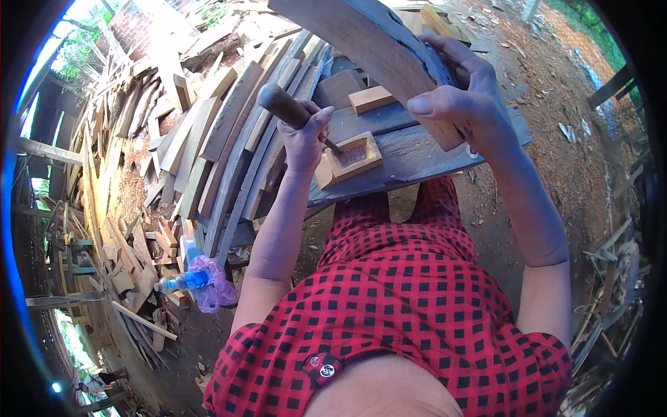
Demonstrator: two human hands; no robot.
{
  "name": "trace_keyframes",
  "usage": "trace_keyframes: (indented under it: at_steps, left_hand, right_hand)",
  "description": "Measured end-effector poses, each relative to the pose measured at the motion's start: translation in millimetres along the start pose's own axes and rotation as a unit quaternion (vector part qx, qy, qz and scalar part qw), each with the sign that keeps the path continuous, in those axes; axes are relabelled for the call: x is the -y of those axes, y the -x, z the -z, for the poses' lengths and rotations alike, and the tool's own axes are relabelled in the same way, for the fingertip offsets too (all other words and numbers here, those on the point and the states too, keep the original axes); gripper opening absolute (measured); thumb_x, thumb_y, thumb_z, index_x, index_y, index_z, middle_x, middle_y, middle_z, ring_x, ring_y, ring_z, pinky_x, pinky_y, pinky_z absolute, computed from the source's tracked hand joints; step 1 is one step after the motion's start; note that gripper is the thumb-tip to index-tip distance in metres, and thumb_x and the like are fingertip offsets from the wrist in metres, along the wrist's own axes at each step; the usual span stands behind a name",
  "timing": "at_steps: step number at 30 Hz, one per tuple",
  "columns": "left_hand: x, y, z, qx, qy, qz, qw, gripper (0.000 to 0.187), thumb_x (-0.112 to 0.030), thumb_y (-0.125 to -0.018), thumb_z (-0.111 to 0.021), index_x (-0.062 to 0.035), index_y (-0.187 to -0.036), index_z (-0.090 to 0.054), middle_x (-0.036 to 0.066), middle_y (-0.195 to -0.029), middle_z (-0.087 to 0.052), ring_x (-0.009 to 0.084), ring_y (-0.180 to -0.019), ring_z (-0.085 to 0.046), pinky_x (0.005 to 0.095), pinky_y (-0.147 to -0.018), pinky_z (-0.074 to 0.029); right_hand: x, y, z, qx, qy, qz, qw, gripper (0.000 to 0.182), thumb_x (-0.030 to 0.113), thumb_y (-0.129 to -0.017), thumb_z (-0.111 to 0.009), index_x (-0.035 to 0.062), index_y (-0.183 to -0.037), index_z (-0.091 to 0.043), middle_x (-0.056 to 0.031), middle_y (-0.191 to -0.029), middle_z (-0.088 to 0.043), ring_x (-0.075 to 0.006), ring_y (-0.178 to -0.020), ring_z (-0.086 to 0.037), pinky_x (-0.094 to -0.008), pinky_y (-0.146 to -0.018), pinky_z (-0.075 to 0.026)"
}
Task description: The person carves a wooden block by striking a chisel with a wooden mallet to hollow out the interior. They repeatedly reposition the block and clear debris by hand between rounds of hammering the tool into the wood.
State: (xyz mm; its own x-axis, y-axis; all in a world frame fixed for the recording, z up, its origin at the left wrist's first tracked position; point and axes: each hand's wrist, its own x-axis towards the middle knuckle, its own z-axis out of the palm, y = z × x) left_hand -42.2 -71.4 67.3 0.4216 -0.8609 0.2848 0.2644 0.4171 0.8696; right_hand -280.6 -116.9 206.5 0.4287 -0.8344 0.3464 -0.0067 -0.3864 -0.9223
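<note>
My left hand (304, 139) is closed round a chisel (283, 105) with a thick, dark wooden handle. The chisel's blade slants down into the hollow of a small wooden block (356, 158) on the dark workbench (410, 156). My right hand (472, 97) grips the near end of a long, curved wooden piece (375, 52), with the thumb on its face and the fingers on its far side. That piece is raised above the bench and runs up past the top edge of the view. Another small wooden block (372, 99) lies behind the hollowed one.
Long planks (233, 132) are stacked left of the bench, with wood scraps (132, 257) on the ground beyond. A blue plastic bottle (189, 280) and a purple plastic bag (214, 285) are at the lower left. More scraps (611, 313) lie at the right.
</note>
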Motion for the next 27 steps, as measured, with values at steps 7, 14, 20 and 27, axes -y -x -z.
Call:
trace_keyframes:
  at_steps: [7,14,20,27]
  left_hand:
    - [6,-3,4,0.013,-0.050,0.007,0.999,0.017,-0.002,-0.078,-0.072,-0.0068,-0.075,-0.056,-0.003,-0.056,-0.051,0.0044,-0.047,-0.047,0.0191,-0.044,-0.036]
    - [8,-6,4,0.002,-0.068,0.015,0.998,0.017,-0.001,-0.079,-0.071,-0.0066,-0.073,-0.056,-0.003,-0.056,-0.050,0.0042,-0.048,-0.047,0.0196,-0.045,-0.037]
    - [6,2,1,-0.019,-0.066,0.003,0.998,0.018,-0.002,-0.079,-0.072,-0.0081,-0.076,-0.054,-0.002,-0.059,-0.052,0.0042,-0.048,-0.049,0.0196,-0.044,-0.038]
    - [9,1,5,-0.023,-0.015,-0.009,1.000,0.019,-0.002,-0.079,-0.072,-0.0078,-0.076,-0.054,-0.002,-0.058,-0.052,0.0041,-0.046,-0.048,0.0192,-0.042,-0.037]
  right_hand:
    - [18,-13,-4,0.031,0.012,0.018,0.999,0.084,0.035,-0.053,-0.075,-0.0042,-0.124,-0.055,-0.0146,-0.106,-0.061,-0.0243,-0.097,-0.060,-0.0286,-0.086,-0.046]
    - [42,-31,-35,0.035,0.075,0.084,0.993,0.066,0.032,-0.056,-0.078,-0.0041,-0.107,-0.059,-0.0118,-0.091,-0.062,-0.0202,-0.081,-0.063,-0.0283,-0.070,-0.050]
    - [52,-72,-40,0.262,0.238,0.031,0.935,0.065,0.032,-0.048,-0.079,-0.0080,-0.096,-0.060,-0.0116,-0.082,-0.062,-0.0172,-0.068,-0.061,-0.0252,-0.056,-0.049]
    - [42,-52,-51,0.226,0.097,0.085,0.965,0.062,0.030,-0.057,-0.075,-0.0093,-0.103,-0.058,-0.0148,-0.079,-0.065,-0.0216,-0.060,-0.063,-0.0315,-0.059,-0.053]
